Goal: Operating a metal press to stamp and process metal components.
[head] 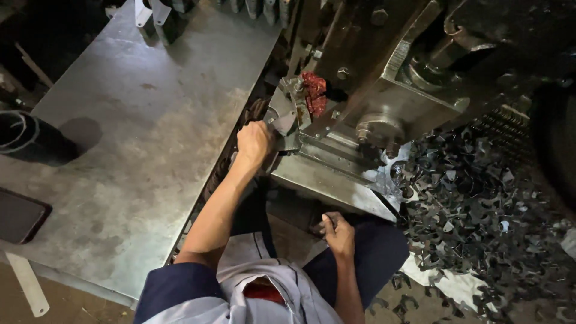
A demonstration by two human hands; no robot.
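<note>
Your left hand [254, 143] is clenched on a small metal piece [281, 122] at the press [384, 90], off the tabletop's [138, 132] right edge; your right hand [338, 231] pinches something I can't make out. Fingers that close to the die could get crushed.

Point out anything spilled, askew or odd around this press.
A heap of dark stamped metal scraps lies spilled loosely over the floor right of the machine, some on a pale sheet. A red rag is stuffed into the mechanism just above the left hand.
</note>
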